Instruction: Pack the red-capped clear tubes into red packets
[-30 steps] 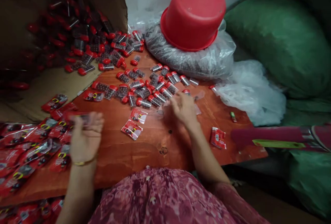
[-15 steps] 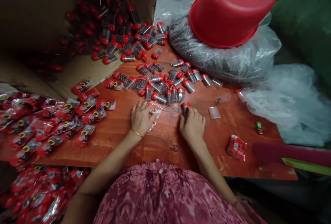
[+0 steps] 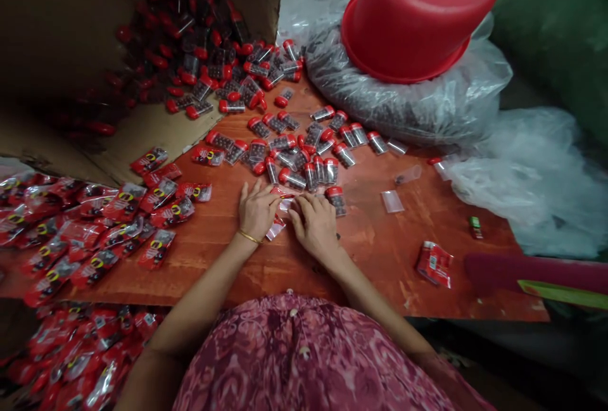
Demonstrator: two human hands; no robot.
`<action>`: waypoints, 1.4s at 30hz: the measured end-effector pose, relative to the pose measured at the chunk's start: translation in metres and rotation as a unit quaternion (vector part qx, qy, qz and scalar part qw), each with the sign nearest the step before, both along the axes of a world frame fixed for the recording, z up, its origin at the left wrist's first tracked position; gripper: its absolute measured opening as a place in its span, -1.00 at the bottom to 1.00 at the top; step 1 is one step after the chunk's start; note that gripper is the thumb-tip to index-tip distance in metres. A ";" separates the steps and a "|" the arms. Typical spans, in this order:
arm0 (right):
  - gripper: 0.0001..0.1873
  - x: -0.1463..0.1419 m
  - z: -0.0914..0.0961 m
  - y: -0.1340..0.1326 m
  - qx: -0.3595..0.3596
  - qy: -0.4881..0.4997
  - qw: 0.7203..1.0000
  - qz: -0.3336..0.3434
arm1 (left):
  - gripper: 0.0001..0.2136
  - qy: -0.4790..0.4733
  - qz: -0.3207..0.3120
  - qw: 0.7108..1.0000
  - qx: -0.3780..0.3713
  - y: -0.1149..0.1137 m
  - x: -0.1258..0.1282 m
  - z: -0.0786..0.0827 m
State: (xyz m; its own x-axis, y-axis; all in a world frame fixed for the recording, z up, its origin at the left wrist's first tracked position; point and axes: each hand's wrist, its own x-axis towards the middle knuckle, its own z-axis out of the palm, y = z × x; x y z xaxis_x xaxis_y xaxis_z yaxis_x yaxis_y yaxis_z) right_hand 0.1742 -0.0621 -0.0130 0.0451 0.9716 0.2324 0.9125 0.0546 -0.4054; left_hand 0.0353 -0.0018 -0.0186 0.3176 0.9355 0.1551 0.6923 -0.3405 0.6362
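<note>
My left hand (image 3: 257, 209) and my right hand (image 3: 313, 226) meet near the middle of the red-brown wooden board (image 3: 375, 252). Between their fingertips lies a small red-and-clear packet (image 3: 284, 202), pinched from both sides; a second packet (image 3: 275, 228) lies just under my left hand. A red-capped vial (image 3: 337, 199) rests on the board right beside my right hand. Several more red-capped vials (image 3: 294, 158) are spread just beyond the hands.
A heap of filled red packets (image 3: 95, 233) covers the left side and spills below the board. An open cardboard box (image 3: 142, 50) holds many vials at the back left. An upturned red basin (image 3: 418, 15) sits on a clear plastic bag (image 3: 403, 107). A loose red packet (image 3: 434, 263) lies at the right.
My left hand swung in from the packet heap to the board's middle. My right hand let go of a vial, which now lies beside it, and moved left to join the left hand on the packet.
</note>
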 end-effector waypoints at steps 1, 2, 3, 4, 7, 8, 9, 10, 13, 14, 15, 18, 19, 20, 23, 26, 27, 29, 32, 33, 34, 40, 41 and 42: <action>-0.60 -0.001 0.001 0.002 -0.002 0.025 1.000 -0.009 | -0.84 -0.011 -0.002 1.000 0.009 -0.001 -0.001 0.001; -0.58 -0.001 0.003 0.003 -0.004 0.059 0.998 -0.020 | -0.84 -0.023 0.000 1.000 0.018 -0.002 -0.002 0.003; -0.56 -0.002 0.004 0.005 -0.009 0.104 0.994 -0.029 | -0.84 -0.036 0.004 0.999 0.026 -0.004 -0.003 0.007; -0.55 -0.002 0.005 0.006 -0.018 0.159 0.987 -0.031 | -0.85 -0.049 0.008 0.998 0.035 -0.006 -0.003 0.011; -0.63 -0.003 0.007 0.011 -0.041 0.339 0.940 0.006 | -0.85 -0.081 0.000 0.995 0.050 -0.014 -0.002 0.025; -0.68 -0.004 0.008 0.012 -0.037 0.386 0.921 0.020 | -0.85 -0.091 -0.002 0.994 0.052 -0.017 -0.001 0.029; -0.70 -0.005 0.009 0.012 -0.025 0.422 0.906 0.026 | -0.85 -0.103 0.004 0.993 0.051 -0.019 0.000 0.032; -0.71 -0.006 0.010 0.013 -0.010 0.447 0.894 0.021 | -0.83 -0.118 0.022 0.992 0.043 -0.021 0.000 0.034; -0.71 -0.007 0.014 0.012 0.024 0.477 0.878 -0.019 | -0.71 -0.180 0.098 0.976 -0.067 -0.025 0.000 0.037; -0.72 -0.007 0.015 0.011 0.029 0.481 0.876 -0.030 | -0.69 -0.210 0.106 0.963 -0.133 -0.027 0.001 0.037; -0.71 -0.007 0.016 0.010 0.032 0.483 0.874 -0.037 | -0.68 -0.248 0.100 0.942 -0.202 -0.029 0.002 0.037; -0.68 -0.008 0.015 0.004 0.030 0.481 0.875 -0.035 | -0.69 -0.401 0.077 0.848 -0.339 -0.035 0.012 0.039; -0.66 -0.009 0.014 0.003 0.034 0.479 0.877 -0.033 | -0.70 -0.449 0.084 0.812 -0.363 -0.038 0.016 0.040; -0.64 -0.009 0.013 0.001 0.041 0.475 0.878 -0.034 | -0.71 -0.489 0.096 0.778 -0.384 -0.039 0.020 0.042; -0.64 -0.010 0.010 -0.001 0.059 0.460 0.885 -0.042 | -0.71 -0.548 0.128 0.693 -0.451 -0.042 0.029 0.045; -0.72 -0.011 0.009 0.001 0.053 0.457 0.887 -0.030 | -0.73 -0.565 0.150 0.669 -0.459 -0.039 0.031 0.046; -0.73 -0.011 0.009 0.001 0.048 0.459 0.887 -0.026 | -0.74 -0.565 0.154 0.672 -0.453 -0.038 0.030 0.046; -0.71 -0.009 0.009 0.002 0.032 0.464 0.885 -0.023 | -0.76 -0.561 0.160 0.679 -0.447 -0.034 0.028 0.046; -0.59 0.004 0.009 0.001 0.015 0.430 0.902 -0.034 | -0.80 -0.559 0.177 0.665 -0.463 -0.028 0.025 0.046; -0.57 0.011 0.009 0.000 0.018 0.389 0.920 -0.043 | -0.82 -0.559 0.190 0.658 -0.468 -0.027 0.024 0.046; -0.57 0.019 0.009 -0.001 0.024 0.330 0.942 -0.059 | -0.83 -0.559 0.203 0.651 -0.472 -0.025 0.023 0.046; -0.47 0.067 -0.004 -0.011 -0.043 -0.069 0.985 -0.152 | -0.88 -0.553 0.227 0.639 -0.484 -0.025 0.022 0.045; -0.53 0.070 -0.008 -0.013 -0.053 -0.088 0.984 -0.143 | -0.88 -0.552 0.225 0.641 -0.484 -0.026 0.023 0.045; -0.59 0.073 -0.012 -0.015 -0.054 -0.095 0.985 -0.133 | -0.87 -0.549 0.223 0.643 -0.485 -0.027 0.025 0.046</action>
State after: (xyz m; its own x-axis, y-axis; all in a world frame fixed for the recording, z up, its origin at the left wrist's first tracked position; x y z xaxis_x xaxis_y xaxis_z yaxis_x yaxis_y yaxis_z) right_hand 0.2472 -0.0772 -0.0246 0.2662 0.9511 0.1563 0.9489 -0.2301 -0.2161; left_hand 0.0599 -0.0284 0.0270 0.1809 0.7217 -0.6682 -0.4654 0.6613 0.5883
